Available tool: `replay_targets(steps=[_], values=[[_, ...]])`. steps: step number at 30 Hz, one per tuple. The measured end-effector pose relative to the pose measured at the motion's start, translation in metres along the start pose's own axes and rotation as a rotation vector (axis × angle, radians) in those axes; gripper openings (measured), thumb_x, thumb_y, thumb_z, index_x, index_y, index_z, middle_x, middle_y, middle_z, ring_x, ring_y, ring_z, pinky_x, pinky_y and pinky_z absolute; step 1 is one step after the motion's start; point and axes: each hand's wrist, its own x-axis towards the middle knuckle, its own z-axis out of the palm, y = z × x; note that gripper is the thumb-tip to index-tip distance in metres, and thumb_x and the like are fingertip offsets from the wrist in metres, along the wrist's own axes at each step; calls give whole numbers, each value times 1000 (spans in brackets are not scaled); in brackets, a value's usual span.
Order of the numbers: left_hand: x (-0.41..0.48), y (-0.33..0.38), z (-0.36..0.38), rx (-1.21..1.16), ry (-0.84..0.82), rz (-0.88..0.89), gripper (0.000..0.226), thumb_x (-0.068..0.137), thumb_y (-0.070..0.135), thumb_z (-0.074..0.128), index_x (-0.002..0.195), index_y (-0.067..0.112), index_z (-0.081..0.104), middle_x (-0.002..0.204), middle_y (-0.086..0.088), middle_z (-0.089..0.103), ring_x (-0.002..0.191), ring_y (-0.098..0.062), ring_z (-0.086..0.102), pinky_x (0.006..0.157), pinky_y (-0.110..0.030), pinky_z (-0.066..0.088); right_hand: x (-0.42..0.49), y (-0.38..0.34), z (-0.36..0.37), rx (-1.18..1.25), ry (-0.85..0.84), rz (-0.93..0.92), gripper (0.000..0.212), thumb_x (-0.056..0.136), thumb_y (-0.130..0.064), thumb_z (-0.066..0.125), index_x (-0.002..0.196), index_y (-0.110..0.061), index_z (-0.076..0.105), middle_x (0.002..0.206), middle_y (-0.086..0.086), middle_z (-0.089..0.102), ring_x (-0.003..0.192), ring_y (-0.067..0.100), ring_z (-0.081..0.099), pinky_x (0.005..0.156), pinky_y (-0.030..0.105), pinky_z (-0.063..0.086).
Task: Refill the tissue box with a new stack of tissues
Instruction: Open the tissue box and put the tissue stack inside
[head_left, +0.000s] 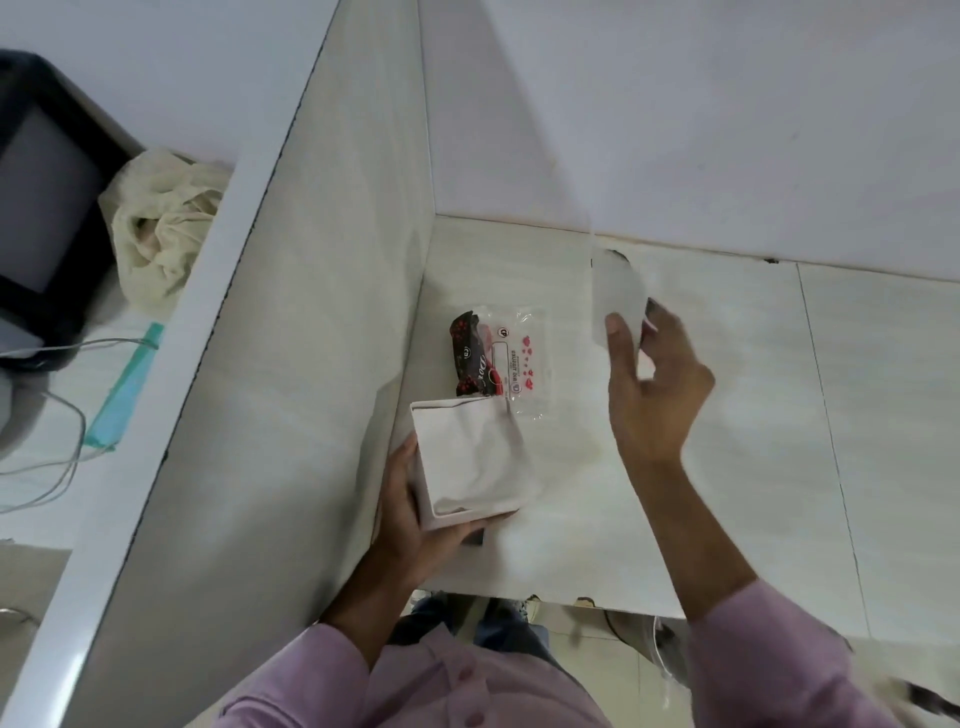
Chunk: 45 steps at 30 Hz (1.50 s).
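My left hand (410, 514) is gripping the side of the white tissue box (470, 462), which is sitting on the worktop (727, 415) with white tissues inside. My right hand (657, 387) is pinching a see-through lid (618, 296) up in the air. The empty wrapper (501, 358) is lying just behind the box.

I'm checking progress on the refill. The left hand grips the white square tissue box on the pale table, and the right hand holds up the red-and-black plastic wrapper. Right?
Not quite. In the head view the right hand holds up a translucent white sheet; the red-and-black plastic wrapper lies on the pale table. The left hand does grip the white square tissue box.
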Motion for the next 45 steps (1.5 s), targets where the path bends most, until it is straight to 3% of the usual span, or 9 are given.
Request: replay_targets(steps=[4, 7, 12, 16, 22, 26, 30, 41, 45], values=[[-7, -3, 3, 19, -165, -59, 80, 73, 57, 76, 140, 18, 63, 142, -16, 62, 129, -42, 59, 111, -77, 31, -61, 8, -27, -194, -502, -675, 32, 100, -4, 54, 126, -9, 73, 130, 4, 72, 121, 18, 68, 100, 36, 56], [-12, -4, 8, -17, -165, -124, 103, 60, 52, 88, 147, 9, 55, 136, -16, 65, 120, -37, 64, 104, -69, 44, -88, 23, -35, -312, -770, -844, 49, 90, 6, 60, 135, -11, 68, 142, 1, 65, 136, 16, 57, 106, 40, 52], [-21, -9, 14, 42, -179, -126, 77, 65, 51, 83, 128, 9, 72, 117, -17, 73, 104, -35, 71, 107, -65, 40, -98, 13, -46, -354, -839, -786, 49, 95, -5, 47, 140, -10, 63, 148, 2, 60, 142, 16, 51, 116, 35, 43], [-22, -13, 15, 30, -112, -169, 68, 92, 56, 47, 141, 10, 61, 121, -16, 70, 104, -35, 71, 94, -61, 51, -106, 5, -48, -449, -788, -765, 44, 94, -12, 49, 134, -7, 68, 141, 5, 66, 135, 18, 59, 104, 41, 55], [-27, -13, 13, 89, -54, -96, 56, 93, 51, 54, 133, 15, 68, 123, -16, 69, 103, -34, 72, 90, -55, 55, -111, -24, -62, -428, -787, -600, 66, 101, -62, 45, 138, -11, 65, 148, 6, 60, 142, 23, 52, 108, 41, 52], [-33, -13, 18, 121, -45, -110, 56, 93, 60, 49, 121, 20, 76, 120, -11, 74, 106, -32, 73, 82, -55, 57, -98, -36, -51, -348, -848, -650, 44, 105, -38, 52, 140, -15, 63, 156, 1, 52, 151, 19, 38, 114, 41, 45], [-34, -10, 21, 104, -46, -117, 69, 93, 75, 43, 135, 26, 68, 136, -12, 68, 121, -36, 67, 88, -54, 55, -101, -29, -38, -471, -994, -592, 56, 103, -51, 44, 151, -25, 49, 164, -4, 39, 157, 19, 23, 115, 43, 44], [-34, -5, 17, 165, -26, -146, 67, 98, 68, 43, 133, 19, 70, 134, -10, 70, 119, -28, 69, 85, -44, 60, -117, -52, -31, -649, -1041, -416, 66, 96, -59, 22, 155, -32, 37, 170, -5, 19, 137, 29, 37, 102, 49, 46], [-35, -5, 16, 86, -63, -123, 64, 98, 65, 40, 126, 18, 74, 120, -11, 74, 102, -30, 73, 76, -48, 61, -107, -52, -42, -534, -962, -472, 50, 102, -31, 54, 150, -21, 49, 162, -4, 40, 132, 26, 49, 103, 42, 51]])
